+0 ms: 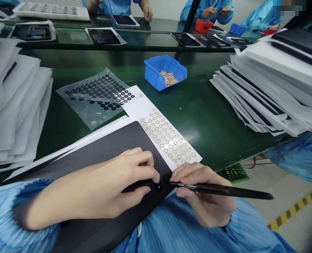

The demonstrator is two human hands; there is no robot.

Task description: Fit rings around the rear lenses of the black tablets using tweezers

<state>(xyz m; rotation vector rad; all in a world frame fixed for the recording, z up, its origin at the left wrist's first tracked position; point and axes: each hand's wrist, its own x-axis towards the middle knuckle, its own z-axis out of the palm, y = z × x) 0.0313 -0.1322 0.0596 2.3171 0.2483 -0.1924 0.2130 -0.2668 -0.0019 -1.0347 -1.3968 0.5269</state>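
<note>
A dark flat panel [103,147] lies across my lap and the table's near edge. My left hand [103,189] rests on it, fingers curled, fingertips pressing beside a small round hole at the panel's corner [159,186]. My right hand [203,196] is closed round black tweezers [224,190], whose tip touches the panel corner by a second small ring [167,177]. Just beyond lies a white sheet [135,105] carrying rows of small gold rings [166,137] and black rings [124,96].
A blue bin [156,75] with gold rings sits mid-table. A clear bag of black rings [92,95] lies left of the sheet. Stacks of white-wrapped panels rise at left [11,105] and right [274,84]. Other people in blue work across the conveyor [145,38].
</note>
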